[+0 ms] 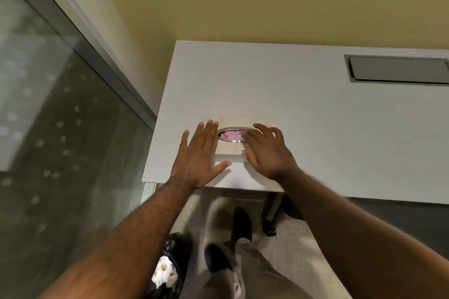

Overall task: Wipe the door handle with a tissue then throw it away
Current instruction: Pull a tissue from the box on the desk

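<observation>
On the white desk (315, 128), open, empty left hand (199, 155) and right hand (264, 153) flank the pale rectangular tissue box (233, 148), its oval opening at twelve o'clock; wiping and disposal remain.

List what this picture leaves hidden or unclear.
- Tissue box: pale and blurred into the table; right hand covers part of its opening.
- Door handle: not in view.
- Bin: largely behind left forearm.
- Left hand: contact with box unclear.

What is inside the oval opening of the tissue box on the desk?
Something pink shows through the tissue box's oval opening; it is too blurred to identify. The right hand covers the opening's right end, so the rest is hidden.
</observation>
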